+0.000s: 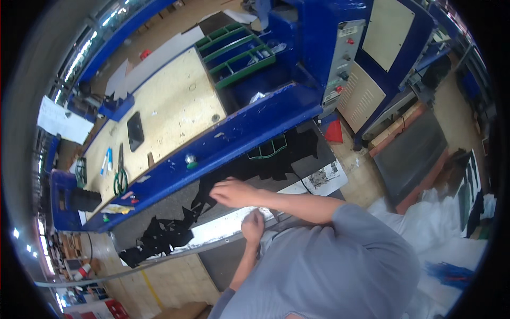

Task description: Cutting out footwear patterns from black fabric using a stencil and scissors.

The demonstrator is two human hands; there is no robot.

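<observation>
My right hand (232, 193) reaches across the work table with its fingers curled at the edge of a torn-looking black sheet (223, 173); what lies inside the fingers is hidden. Closer to my body, my left hand (253, 225) makes a fist over the white strip along the near table edge, its contents not visible. A green-edged cutting die (268, 148) rests on the black sheet, farther right. Left of my hands, black cut scraps (162, 234) lie in a loose heap, partly over the white board (212, 228).
A blue press beam (239, 127) spans behind the table. On the wooden top (175, 101) lie a phone (135, 130), green-handled scissors (120, 181) and pens. A green tray (234, 53) stands beyond. White sacks (441, 234) are at right, beside a dark board (411, 154).
</observation>
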